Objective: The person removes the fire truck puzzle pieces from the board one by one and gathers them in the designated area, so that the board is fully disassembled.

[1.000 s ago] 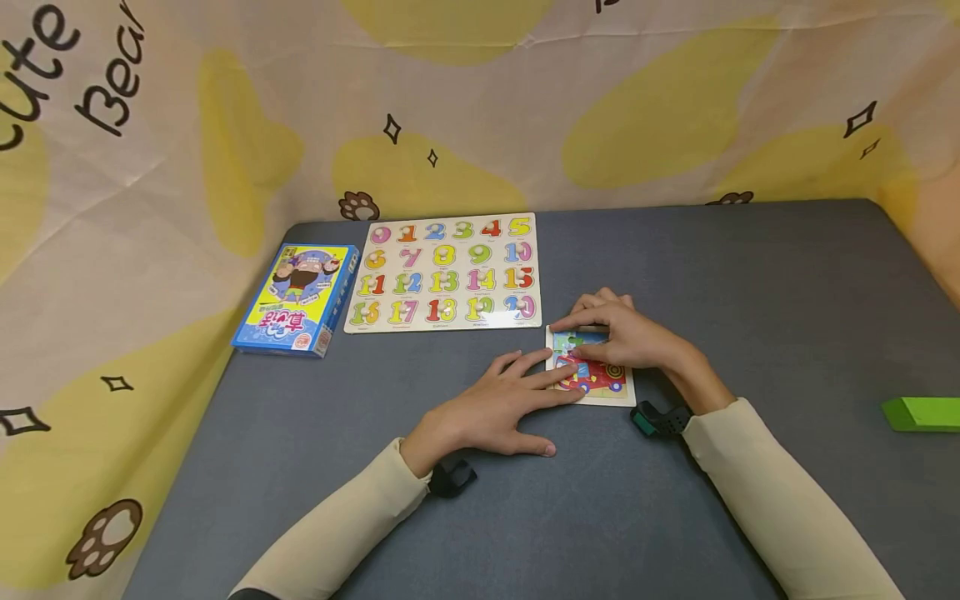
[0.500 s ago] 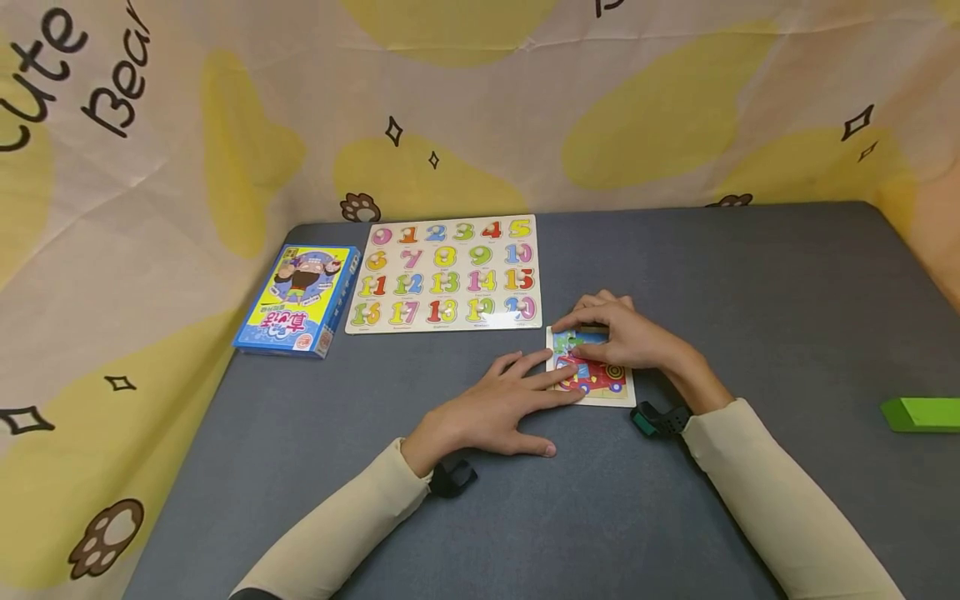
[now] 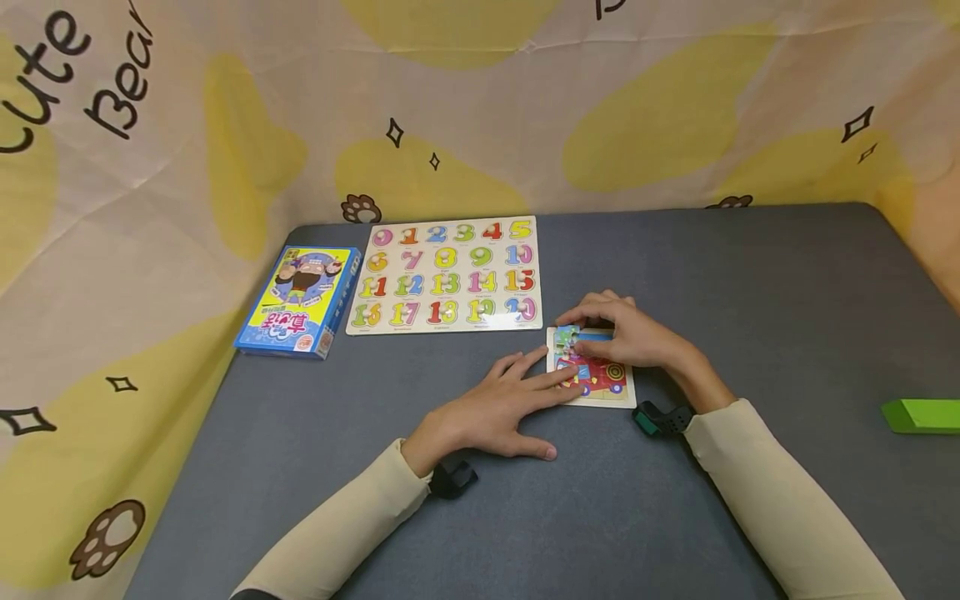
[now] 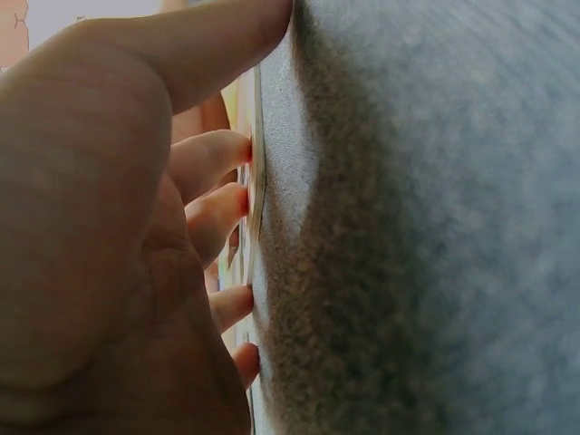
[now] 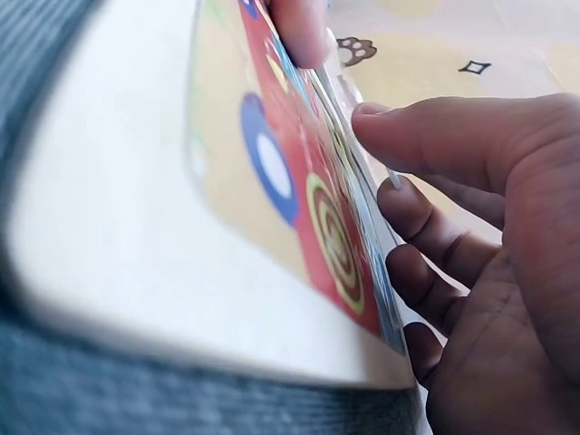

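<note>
A small jigsaw board [image 3: 603, 400] with a red vehicle picture and a pale frame lies in front of me. My left hand [image 3: 487, 412] rests with spread, straight fingers on its left side; in the left wrist view the fingertips [image 4: 237, 201] touch the board's edge. Over the board's far part, my right hand [image 3: 633, 333] pinches a green and blue puzzle piece [image 3: 567, 336] between thumb and index finger at the far left corner. The right wrist view shows the piece's thin edge [image 5: 393, 178] between those two fingers. The rest of the piece is hidden there.
A number puzzle board [image 3: 444, 275] with 0 to 20 lies behind, left of the small board. Beside it is a blue and yellow box [image 3: 298, 300]. A green block [image 3: 922, 415] sits at the right, and a patterned cloth [image 3: 480, 100] hangs behind the grey table [image 3: 750, 275].
My right hand has shifted slightly right, and its index finger has come away from the board's far left corner, showing more of the green piece. The left hand stays almost still.
</note>
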The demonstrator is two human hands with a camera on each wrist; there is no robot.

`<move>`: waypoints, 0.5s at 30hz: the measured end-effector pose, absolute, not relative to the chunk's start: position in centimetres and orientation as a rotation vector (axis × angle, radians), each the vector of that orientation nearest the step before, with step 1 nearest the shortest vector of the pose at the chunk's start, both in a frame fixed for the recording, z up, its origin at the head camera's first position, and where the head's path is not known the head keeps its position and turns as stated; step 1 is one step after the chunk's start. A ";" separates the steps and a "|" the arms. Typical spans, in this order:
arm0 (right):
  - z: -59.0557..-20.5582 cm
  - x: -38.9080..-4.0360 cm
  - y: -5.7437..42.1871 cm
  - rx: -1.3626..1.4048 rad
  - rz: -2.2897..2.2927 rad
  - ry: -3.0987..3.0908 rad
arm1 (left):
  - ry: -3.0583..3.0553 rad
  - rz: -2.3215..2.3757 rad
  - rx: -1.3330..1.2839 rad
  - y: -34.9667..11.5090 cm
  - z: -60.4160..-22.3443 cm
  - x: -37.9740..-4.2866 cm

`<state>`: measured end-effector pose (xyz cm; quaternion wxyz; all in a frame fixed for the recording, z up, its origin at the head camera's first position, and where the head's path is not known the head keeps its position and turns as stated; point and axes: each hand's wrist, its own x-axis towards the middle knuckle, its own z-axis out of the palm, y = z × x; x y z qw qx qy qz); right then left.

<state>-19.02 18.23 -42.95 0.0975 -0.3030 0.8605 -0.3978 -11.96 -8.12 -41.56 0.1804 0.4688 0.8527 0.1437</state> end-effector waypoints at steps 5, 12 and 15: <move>-43.2 -19.3 18.8 -0.858 -1.240 2.568 | 2.385 0.428 1.318 -8.2 -41.6 -11.9; -43.2 -20.4 19.5 -0.792 -1.245 2.619 | 2.380 0.431 1.307 -8.2 -41.5 -11.9; -42.9 -21.1 19.8 -0.751 -1.207 2.640 | 2.378 0.424 1.299 -8.1 -41.5 -11.8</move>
